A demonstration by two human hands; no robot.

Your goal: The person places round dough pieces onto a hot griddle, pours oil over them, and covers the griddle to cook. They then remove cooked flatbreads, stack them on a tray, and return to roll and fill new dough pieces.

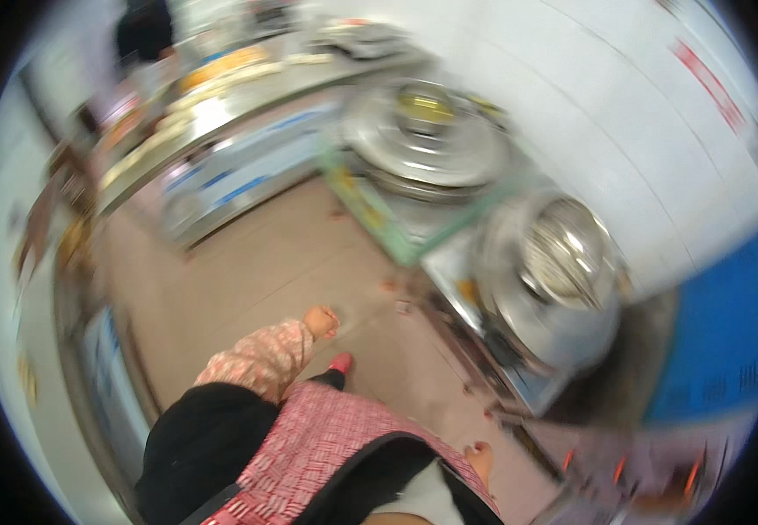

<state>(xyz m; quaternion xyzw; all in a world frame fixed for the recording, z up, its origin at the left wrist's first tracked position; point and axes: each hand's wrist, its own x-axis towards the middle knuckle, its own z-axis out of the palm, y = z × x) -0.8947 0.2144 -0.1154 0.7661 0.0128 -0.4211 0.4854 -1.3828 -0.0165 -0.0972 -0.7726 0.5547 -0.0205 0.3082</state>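
Note:
My left hand (pixel 322 322) hangs over the tiled floor with its fingers curled and nothing seen in it. Low on the right side of my red patterned apron (pixel 333 433), my right hand (pixel 479 459) is partly hidden by the cloth; its fingers look bent, and its grip is unclear. Ahead to the right, a wide metal pot with a stepped lid (pixel 431 157) stands on a green-edged stove or stand (pixel 379 223). Nearer, a metal bowl (pixel 559 256) with utensils in it rests on another large lidded metal pot (pixel 510 308).
A metal worktable (pixel 261 92) with rows of pale, dough-like pieces runs across the far left. A person in dark clothing (pixel 144 29) is beyond it. A counter (pixel 51 394) lines the left side; a blue panel (pixel 720 341) is at the right. The picture is blurred.

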